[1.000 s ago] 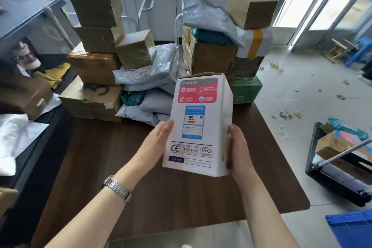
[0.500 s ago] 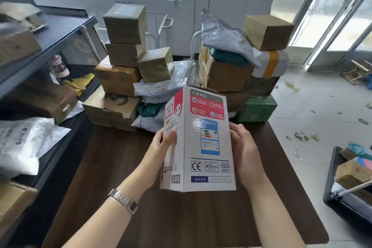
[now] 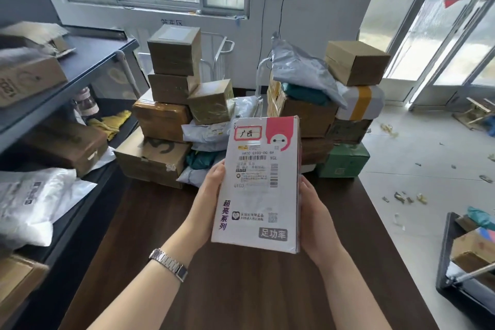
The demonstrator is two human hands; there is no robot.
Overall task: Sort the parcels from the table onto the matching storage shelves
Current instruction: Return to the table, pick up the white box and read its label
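Note:
A white and pink carton [image 3: 257, 206] stands upright in the air above the dark wooden table [image 3: 241, 289]. Its shipping label and a red-framed handwritten tag face me. My left hand [image 3: 211, 195] grips its left edge and my right hand [image 3: 313, 211] grips its right edge. Behind it, two heaps of parcels cover the table's far end: brown boxes [image 3: 166, 115] stacked at the left, grey poly bags [image 3: 206, 134] in the middle, and boxes with a grey bag [image 3: 300, 69] at the right. Dark storage shelves [image 3: 88, 67] stand at the left.
The shelves hold cardboard boxes [image 3: 64, 144] and a white bag [image 3: 29, 203]. A green box [image 3: 345, 161] sits at the right heap's foot. A black cart [image 3: 466, 262] with parcels stands on the floor at the right, with scraps scattered on the tiles.
Both hands have turned the carton, so its shipping-label side now faces me instead of the printed side. My view has tilted upward toward the window.

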